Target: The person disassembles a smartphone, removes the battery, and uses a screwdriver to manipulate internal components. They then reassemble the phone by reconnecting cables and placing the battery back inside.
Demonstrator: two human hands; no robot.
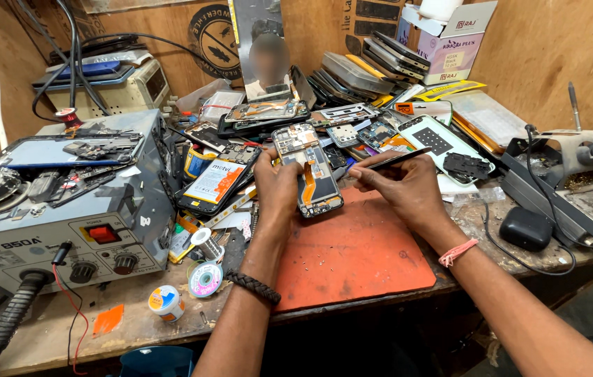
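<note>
Disassembly looks well advanced: the opened black smartphone with its back cover off (308, 171) shows bare circuit board, metal shields and an orange ribbon cable, and tiny loose screws lie scattered on the orange rubber mat (352, 251) at the bench's front edge. Whether parts remain to come out cannot be told. The left hand (277, 185) grips the phone's left side, tilting it above the mat's far edge. The right hand (399, 183) pinches slim dark metal tweezers (397, 158), tips beside the phone. A boxy grey hot-air station (66, 209) fills the bench's left end.
</note>
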